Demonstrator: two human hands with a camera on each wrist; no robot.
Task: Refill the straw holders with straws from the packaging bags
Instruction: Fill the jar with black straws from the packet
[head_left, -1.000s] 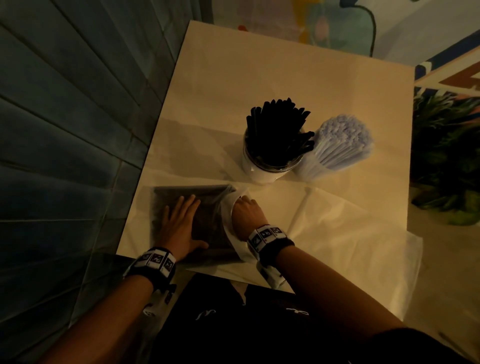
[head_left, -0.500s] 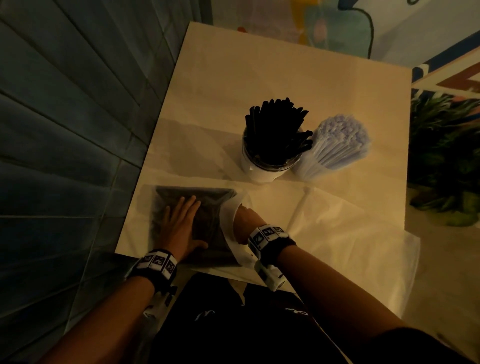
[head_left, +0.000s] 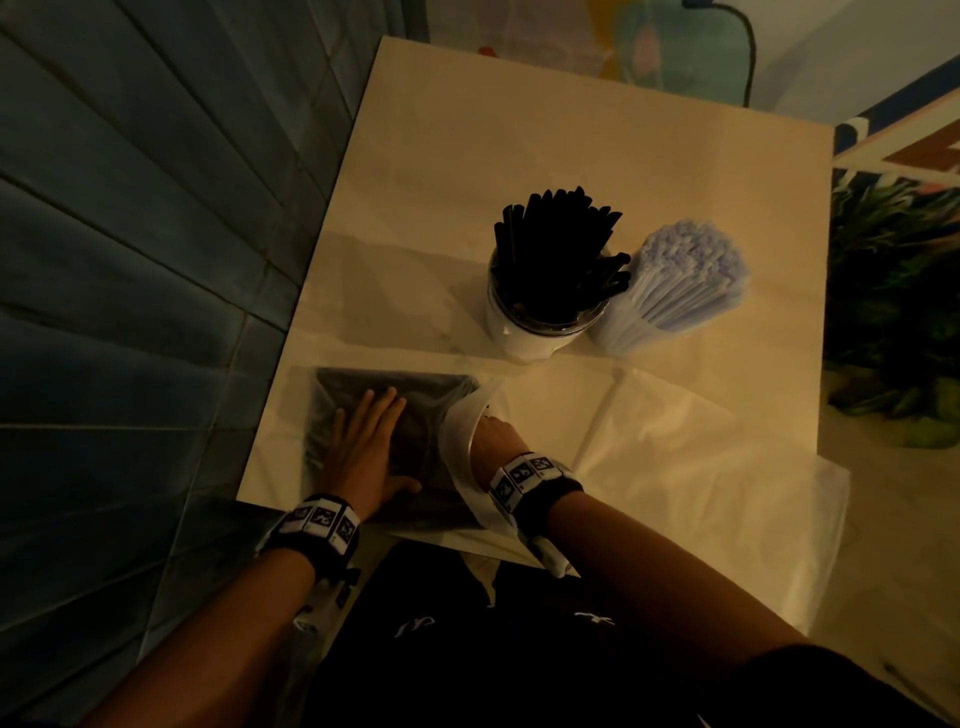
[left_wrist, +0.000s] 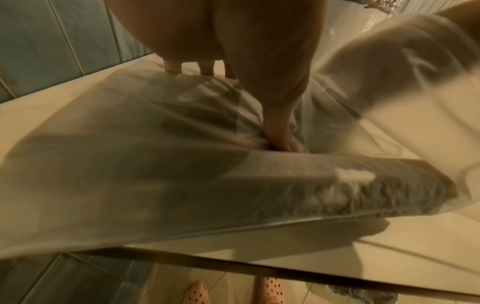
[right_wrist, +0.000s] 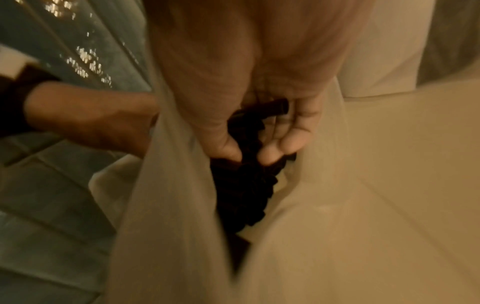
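Observation:
A clear packaging bag of black straws lies at the table's near left corner. My left hand lies flat on it with straight fingers, pressing it down; its palm and the bag fill the left wrist view. My right hand reaches into the bag's open mouth. There its thumb and fingers pinch a bunch of black straws. A white straw holder stands mid-table, packed with black straws.
A wrapped bundle of pale blue-white straws leans against the holder's right side. An empty translucent bag is spread over the near right of the table. A tiled wall runs along the left; a plant stands right.
My right hand has gone deeper into the bag's mouth, so less of it shows. The left hand stays pressed on the bag.

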